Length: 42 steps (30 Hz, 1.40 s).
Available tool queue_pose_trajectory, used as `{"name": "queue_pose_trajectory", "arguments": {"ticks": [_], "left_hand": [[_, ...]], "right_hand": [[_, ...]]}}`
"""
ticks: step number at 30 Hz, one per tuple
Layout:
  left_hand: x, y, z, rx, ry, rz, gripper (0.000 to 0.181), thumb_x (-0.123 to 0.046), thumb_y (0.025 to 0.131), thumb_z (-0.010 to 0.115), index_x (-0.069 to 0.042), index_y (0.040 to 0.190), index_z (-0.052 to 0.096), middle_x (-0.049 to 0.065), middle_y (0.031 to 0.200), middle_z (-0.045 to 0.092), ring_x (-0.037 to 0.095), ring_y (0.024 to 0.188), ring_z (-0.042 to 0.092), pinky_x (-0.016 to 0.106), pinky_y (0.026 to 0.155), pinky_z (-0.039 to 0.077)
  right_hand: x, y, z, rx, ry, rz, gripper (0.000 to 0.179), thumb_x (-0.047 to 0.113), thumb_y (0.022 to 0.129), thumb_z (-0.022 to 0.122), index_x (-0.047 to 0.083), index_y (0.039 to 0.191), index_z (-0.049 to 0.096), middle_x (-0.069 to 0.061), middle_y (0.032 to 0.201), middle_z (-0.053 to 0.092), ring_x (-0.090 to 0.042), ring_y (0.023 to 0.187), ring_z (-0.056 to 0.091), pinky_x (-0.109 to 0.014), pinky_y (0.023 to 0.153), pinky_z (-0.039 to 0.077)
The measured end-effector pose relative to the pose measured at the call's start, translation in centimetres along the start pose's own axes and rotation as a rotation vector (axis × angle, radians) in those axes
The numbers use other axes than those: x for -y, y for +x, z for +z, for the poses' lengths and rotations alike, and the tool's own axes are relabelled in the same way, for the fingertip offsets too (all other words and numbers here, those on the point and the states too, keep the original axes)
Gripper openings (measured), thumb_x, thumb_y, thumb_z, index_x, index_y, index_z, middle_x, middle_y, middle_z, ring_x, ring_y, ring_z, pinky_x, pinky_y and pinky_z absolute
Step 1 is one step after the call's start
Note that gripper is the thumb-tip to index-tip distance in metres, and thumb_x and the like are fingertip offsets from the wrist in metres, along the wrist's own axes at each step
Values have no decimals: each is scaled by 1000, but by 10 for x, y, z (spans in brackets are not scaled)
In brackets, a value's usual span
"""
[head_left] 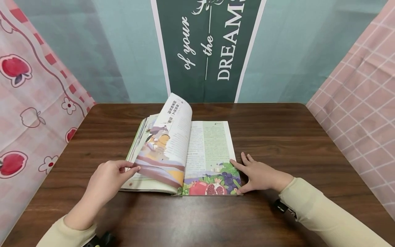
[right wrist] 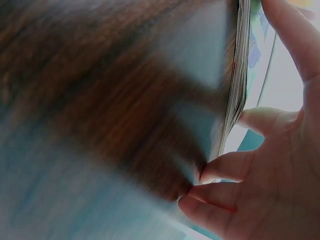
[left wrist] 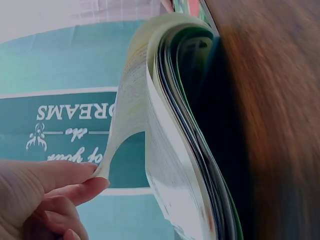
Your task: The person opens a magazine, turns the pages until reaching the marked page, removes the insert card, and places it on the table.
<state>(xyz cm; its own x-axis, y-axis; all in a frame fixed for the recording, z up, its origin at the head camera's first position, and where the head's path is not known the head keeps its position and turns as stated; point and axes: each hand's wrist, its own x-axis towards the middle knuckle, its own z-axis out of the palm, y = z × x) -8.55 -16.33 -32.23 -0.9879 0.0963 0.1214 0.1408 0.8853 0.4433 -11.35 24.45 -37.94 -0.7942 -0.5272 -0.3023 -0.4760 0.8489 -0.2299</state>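
An open magazine (head_left: 194, 147) lies on the wooden table, its right page printed with pomegranates and grapes along the bottom. Between thumb and forefinger, my left hand (head_left: 108, 180) pinches the lower left corner of a lifted page (head_left: 166, 144), which curves up over the left stack. In the left wrist view that same page (left wrist: 132, 95) arches away from the other leaves, its edge held by the fingertips of the left hand (left wrist: 55, 192). My right hand (head_left: 257, 173) rests with spread fingers at the right page's lower right edge. The right wrist view shows this hand (right wrist: 260, 165) beside the page edges (right wrist: 240, 65).
The dark wooden table (head_left: 271, 130) reaches back to a blue-green cloth (head_left: 284, 51) with a dark lettered panel (head_left: 206, 51). Patterned pink cloths hang at the left (head_left: 37, 103) and right (head_left: 364, 103) sides.
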Motion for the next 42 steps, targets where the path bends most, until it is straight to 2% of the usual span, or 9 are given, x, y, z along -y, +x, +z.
{"name": "queue_pose_trajectory", "arguments": {"ticks": [7,16,21,27,31,34,37,40,42], "left_hand": [[15,-12,-2,60,46,-62,28,-40,74,61,-16,86,68,-6,47,40,12,46,35,28,40,27],[28,-18,-2,190,52,-96,30,-45,73,59,-19,84,68,-6,59,52,11,53,41,28,43,30],[34,-20,-2,224,69,-104,32,-47,72,59,-19,84,68,-5,67,57,12,57,45,29,44,33],[40,-17,1,270,96,-115,33,-49,73,57,-20,85,68,-5,65,56,12,57,45,30,43,32],[42,-14,1,285,118,-112,34,-51,73,56,-21,84,69,0,74,60,13,59,48,30,43,33],[42,-14,-1,302,154,-124,37,-53,71,56,-22,86,68,7,82,62,15,61,52,32,42,33],[36,-10,-2,286,197,-120,38,-53,72,56,-21,89,68,10,83,62,18,61,53,34,41,33],[19,-2,0,206,183,-69,38,-50,74,56,-19,93,68,11,83,62,21,61,54,35,40,34],[2,4,6,140,128,-9,36,-46,74,58,-18,94,68,7,77,63,20,63,55,35,43,36]], "right_hand": [[1,0,6,-13,-35,11,99,72,58,49,16,135,24,-34,130,15,-48,115,18,-49,79,36],[1,7,5,-85,-38,30,84,70,66,44,16,130,35,-32,126,26,-47,111,30,-49,79,36],[0,9,0,-99,-32,26,66,55,77,47,17,129,37,-31,126,28,-45,111,31,-47,77,39],[-3,7,-6,-43,-29,5,44,28,89,42,15,131,34,-32,126,26,-44,111,31,-45,73,41],[-3,10,-7,-75,-8,15,39,28,91,38,15,128,40,-32,124,30,-44,110,34,-49,81,34],[-2,14,-7,-87,7,14,41,34,91,34,15,126,42,-32,123,32,-44,108,35,-50,83,33],[-1,15,-6,-85,11,22,42,37,91,32,14,124,45,-32,121,34,-44,106,37,-50,83,32],[-1,16,-6,-93,8,44,43,37,91,32,12,121,48,-33,119,36,-45,105,39,-51,82,32],[-1,16,-7,-98,10,57,43,38,90,33,10,119,50,-33,118,37,-45,104,39,-51,82,32]]}}
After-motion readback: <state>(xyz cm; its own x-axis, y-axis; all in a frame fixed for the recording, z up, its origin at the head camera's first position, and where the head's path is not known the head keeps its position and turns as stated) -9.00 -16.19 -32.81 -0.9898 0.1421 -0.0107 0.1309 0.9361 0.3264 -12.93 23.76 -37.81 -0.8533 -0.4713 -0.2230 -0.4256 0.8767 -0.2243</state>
